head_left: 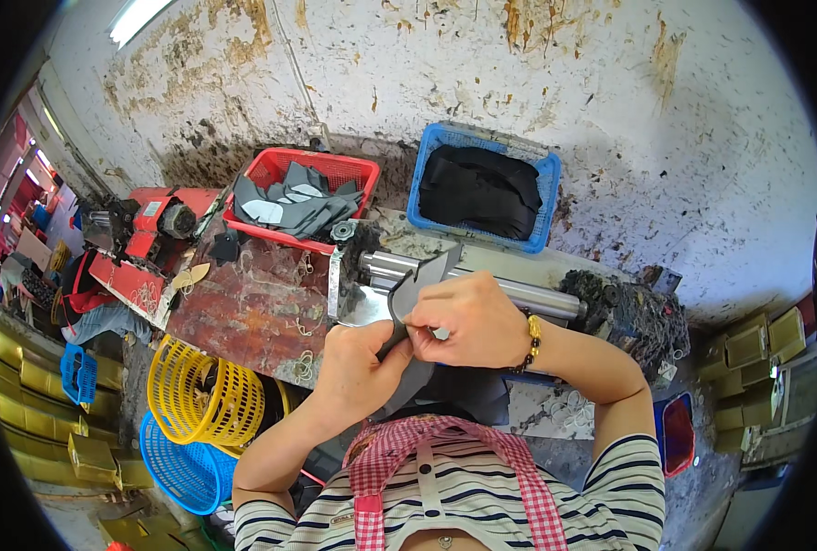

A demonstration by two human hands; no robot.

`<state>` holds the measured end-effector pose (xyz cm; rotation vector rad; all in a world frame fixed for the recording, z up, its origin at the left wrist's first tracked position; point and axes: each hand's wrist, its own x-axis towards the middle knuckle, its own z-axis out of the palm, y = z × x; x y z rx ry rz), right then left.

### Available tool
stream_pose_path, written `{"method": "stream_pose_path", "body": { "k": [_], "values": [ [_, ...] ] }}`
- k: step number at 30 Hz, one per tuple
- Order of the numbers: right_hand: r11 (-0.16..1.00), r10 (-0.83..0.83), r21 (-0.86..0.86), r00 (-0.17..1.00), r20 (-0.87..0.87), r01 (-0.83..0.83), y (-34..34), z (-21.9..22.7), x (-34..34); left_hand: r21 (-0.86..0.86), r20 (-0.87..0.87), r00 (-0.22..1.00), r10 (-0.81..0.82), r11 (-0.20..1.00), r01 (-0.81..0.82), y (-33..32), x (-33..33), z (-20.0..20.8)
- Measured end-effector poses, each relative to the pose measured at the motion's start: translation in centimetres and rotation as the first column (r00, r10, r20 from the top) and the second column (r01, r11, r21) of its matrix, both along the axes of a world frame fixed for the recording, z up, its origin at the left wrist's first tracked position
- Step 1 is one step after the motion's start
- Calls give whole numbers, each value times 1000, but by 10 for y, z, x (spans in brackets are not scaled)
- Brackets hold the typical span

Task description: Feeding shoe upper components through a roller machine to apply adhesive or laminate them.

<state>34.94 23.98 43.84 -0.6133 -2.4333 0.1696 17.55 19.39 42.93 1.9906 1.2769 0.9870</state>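
Note:
Both hands meet in front of a machine with shiny metal rollers (542,299). Between them is a thin, flexible dark grey sheet piece (412,283), bent into a curve, its upper tip pointing up toward the rollers. My left hand (361,365) pinches its lower edge between thumb and fingers. Fingers curled, my right hand (466,320) grips the same piece just to the right, the two hands almost touching. Part of the piece is hidden behind the fingers. More dark grey material (464,393) lies below my hands, near the apron (399,443).
Behind the machine stand a red basket (364,173) of grey cut pieces and a blue basket (548,209) of black pieces, near the stained wall. Yellow (172,395) and blue (174,473) baskets stand at lower left. A red machine (147,230) sits on the left; thick residue (643,326) coats the rollers' right end.

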Motion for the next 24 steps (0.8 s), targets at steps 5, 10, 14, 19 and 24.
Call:
{"method": "stream_pose_path", "body": {
  "k": [5,10,14,19,24],
  "values": [
    [738,-73,-660,956,-286,-141,10,-15,7,-263,209,972,-104,952,159,6,-8,-2],
    [432,-144,-855,914,-380,-287,21,-14,14,-366,439,888,-134,877,313,8,-21,-9],
    [703,-68,-662,903,-425,-259,19,1,26,-397,395,916,-77,885,245,7,-28,-7],
    [1000,-20,-24,1000,-10,19,-16,-3,7,-388,328,944,-35,906,168,6,-21,2],
    [998,-56,39,996,76,53,-22,-10,6,-354,186,981,-57,927,121,6,-15,9]
  ]
}}
